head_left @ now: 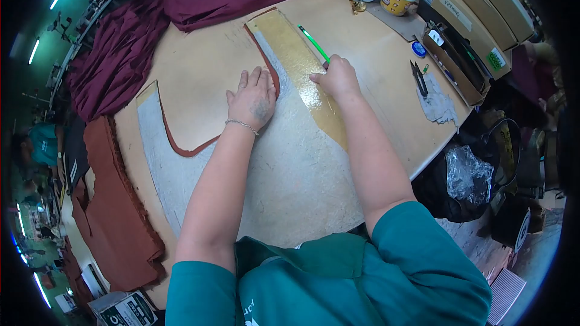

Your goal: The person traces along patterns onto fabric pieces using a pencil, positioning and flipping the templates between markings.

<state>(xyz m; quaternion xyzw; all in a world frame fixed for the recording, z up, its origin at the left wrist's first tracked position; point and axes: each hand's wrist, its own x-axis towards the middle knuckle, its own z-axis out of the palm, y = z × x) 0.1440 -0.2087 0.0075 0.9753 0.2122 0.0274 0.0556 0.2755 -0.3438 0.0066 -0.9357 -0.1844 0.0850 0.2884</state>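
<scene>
A large grey pattern piece with a shiny yellowish strip and a U-shaped cut-out lies flat on the table. Reddish-brown material shows along its cut-out edge. My left hand rests open on the piece, palm down beside the inner edge, a chain bracelet at the wrist. At the outer edge of the yellowish strip, my right hand is closed around a green pencil or pen that points up and away from me. The fingers of this hand are partly hidden.
Maroon cloth is heaped at the far left. A reddish-brown leather piece lies on the left. Thread snips and a grey rag sit near the right edge, below tubs and cardboard boxes. A black bag hangs alongside.
</scene>
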